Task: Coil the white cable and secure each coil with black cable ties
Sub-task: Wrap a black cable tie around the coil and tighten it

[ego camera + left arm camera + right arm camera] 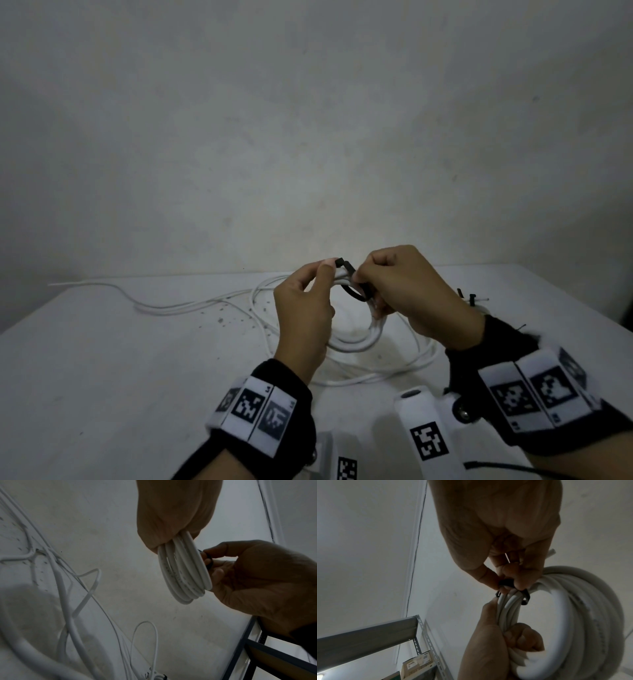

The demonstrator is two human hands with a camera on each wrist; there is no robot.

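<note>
Both hands are up off the table [102, 359], working close together. The left hand [303, 317] has its fingers curled round a bundle of white cable [184, 570], pinching the loops flat between thumb and fingers so they stay stacked. The right hand [407, 291], just beside it and nearly touching, pinches a black tie [352, 279] that arcs over the top of the bundle; in the right wrist view the tie [524, 596] wraps across the strands right at the fingertips [510, 574]. I cannot tell whether the tie's tail is already through its head.

Below the hands, the rest of the cable lies loose on the table and trails away past the left hand toward the far edge. More small black pieces [466, 296] sit just beyond the right wrist, probably spare ties.

What worries me: the loops are held only by the left hand's pinch, so if it eases while the right hand pulls, one strand could spring out and be left outside the tie. The slack below could also drag the bundle down. And a tie that small could slip from the fingertips.
</note>
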